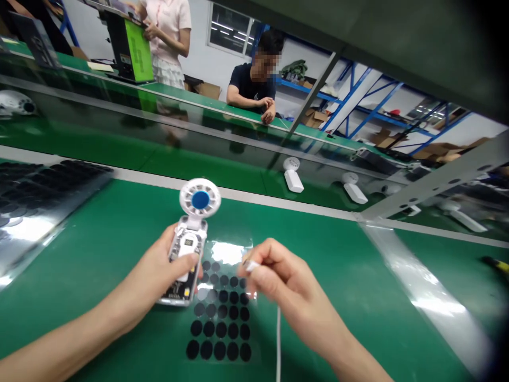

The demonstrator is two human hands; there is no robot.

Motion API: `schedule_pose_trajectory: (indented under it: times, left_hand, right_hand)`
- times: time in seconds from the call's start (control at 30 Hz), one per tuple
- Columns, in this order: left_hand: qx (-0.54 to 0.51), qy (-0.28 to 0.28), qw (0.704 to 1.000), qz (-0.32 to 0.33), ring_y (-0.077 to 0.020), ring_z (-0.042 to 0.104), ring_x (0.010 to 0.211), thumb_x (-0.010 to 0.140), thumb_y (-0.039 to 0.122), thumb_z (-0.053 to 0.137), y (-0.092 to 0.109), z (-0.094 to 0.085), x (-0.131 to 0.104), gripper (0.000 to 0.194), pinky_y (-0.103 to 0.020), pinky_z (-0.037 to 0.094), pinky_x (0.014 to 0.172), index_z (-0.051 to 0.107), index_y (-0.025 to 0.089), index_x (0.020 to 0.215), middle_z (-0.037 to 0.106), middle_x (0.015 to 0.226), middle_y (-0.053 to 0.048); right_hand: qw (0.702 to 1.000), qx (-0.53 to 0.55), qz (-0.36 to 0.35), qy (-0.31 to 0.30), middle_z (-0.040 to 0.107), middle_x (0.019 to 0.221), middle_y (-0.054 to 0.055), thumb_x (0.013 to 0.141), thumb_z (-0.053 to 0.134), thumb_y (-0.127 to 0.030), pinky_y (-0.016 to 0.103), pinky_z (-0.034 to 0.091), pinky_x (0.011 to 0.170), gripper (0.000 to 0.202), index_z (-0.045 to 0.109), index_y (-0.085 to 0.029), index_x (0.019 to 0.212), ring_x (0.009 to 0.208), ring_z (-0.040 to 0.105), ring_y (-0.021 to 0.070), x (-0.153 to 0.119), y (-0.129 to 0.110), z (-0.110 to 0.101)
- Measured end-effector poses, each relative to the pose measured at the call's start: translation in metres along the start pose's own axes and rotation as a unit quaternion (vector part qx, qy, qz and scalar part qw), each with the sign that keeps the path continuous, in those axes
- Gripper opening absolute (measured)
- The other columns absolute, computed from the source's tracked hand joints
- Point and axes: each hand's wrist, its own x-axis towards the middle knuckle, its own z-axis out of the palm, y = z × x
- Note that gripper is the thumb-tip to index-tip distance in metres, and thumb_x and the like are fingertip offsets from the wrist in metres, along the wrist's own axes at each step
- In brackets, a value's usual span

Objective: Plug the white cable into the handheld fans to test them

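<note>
A small handheld fan [189, 284] with a round white head, a blue disc at its centre and a clear-fronted body sits in my left hand [167, 260]. The thumb presses on its front, beside a little display. Pinched in the fingertips of my right hand [280, 278] is the white plug of a cable [278, 339], which hangs down toward me. Plug and fan are apart. Between and below my hands lies a clear sheet of round black stickers [221, 330] on the green table [338, 318].
More sticker sheets [35, 191] are stacked at the left. Beyond the table's pale edge, a green conveyor belt carries white fans [293, 180]. A metal post [429, 180] rises at the right. Two co-workers [250, 85] are across the line, beside a green-and-black box [137, 53].
</note>
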Motion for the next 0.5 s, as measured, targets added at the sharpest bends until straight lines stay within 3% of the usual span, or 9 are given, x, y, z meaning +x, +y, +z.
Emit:
schedule_pose_trajectory:
  times: [0.1,0.2,0.27,0.33,0.43,0.5]
  left_hand:
    - [0.098,-0.049,0.994,-0.002,-0.0166,0.058,0.049,0.069,0.02,0.057,0.002,0.011,-0.008,0.055,-0.025,0.045,0.048,0.037,0.02,0.121,0.061,0.063,0.004]
    - [0.116,-0.075,0.99,-0.011,-0.0147,0.057,0.047,0.068,0.016,0.053,-0.001,0.019,-0.019,0.053,-0.023,0.043,0.046,0.038,0.022,0.118,0.06,0.061,0.006]
    - [0.083,-0.094,0.992,-0.033,-0.0142,0.056,0.047,0.067,0.018,0.055,-0.004,0.017,-0.021,0.051,-0.023,0.043,0.046,0.038,0.021,0.115,0.061,0.061,0.006]
    - [0.022,-0.11,0.993,-0.045,-0.0141,0.057,0.048,0.069,0.027,0.059,-0.008,0.011,-0.018,0.046,-0.023,0.044,0.046,0.039,0.019,0.109,0.062,0.063,0.003]
    - [-0.07,-0.077,0.994,-0.03,-0.0146,0.059,0.056,0.074,0.041,0.061,-0.013,-0.001,-0.007,0.045,-0.022,0.046,0.05,0.04,0.018,0.106,0.063,0.071,-0.001]
    - [-0.082,-0.047,0.995,-0.027,-0.0147,0.06,0.06,0.076,0.043,0.06,-0.016,-0.006,-0.001,0.046,-0.022,0.046,0.051,0.039,0.019,0.11,0.064,0.076,-0.002]
  right_hand:
    - [0.991,0.097,-0.066,-0.06,0.062,0.104,0.005,0.087,0.052,-0.02,0.028,0.048,0.074,0.009,0.053,-0.019,0.079,0.091,0.061,0.0169,0.01,-0.014,0.012]
    - [0.981,0.172,-0.077,-0.042,0.063,0.107,0.005,0.089,0.052,-0.019,0.032,0.049,0.082,0.01,0.053,-0.019,0.079,0.098,0.062,0.0192,0.028,-0.013,0.015]
    - [0.975,0.211,-0.053,-0.036,0.064,0.103,0.005,0.088,0.052,-0.022,0.029,0.051,0.075,0.01,0.052,-0.019,0.079,0.093,0.064,0.018,0.039,-0.006,0.01]
    - [0.974,0.225,-0.034,-0.006,0.064,0.088,0.001,0.088,0.052,-0.025,0.019,0.047,0.055,0.014,0.05,-0.019,0.076,0.067,0.063,0.0096,0.046,0.007,0.003]
    - [0.991,0.105,-0.015,0.087,0.05,0.062,-0.008,0.083,0.056,-0.023,0.017,0.027,0.04,0.013,0.048,-0.019,0.073,0.043,0.038,0.0036,0.047,0.031,-0.001]
    - [0.993,-0.069,-0.004,0.093,0.047,0.06,-0.008,0.079,0.059,-0.017,0.02,0.03,0.046,0.009,0.051,-0.02,0.075,0.048,0.04,0.0067,0.043,0.047,0.003]
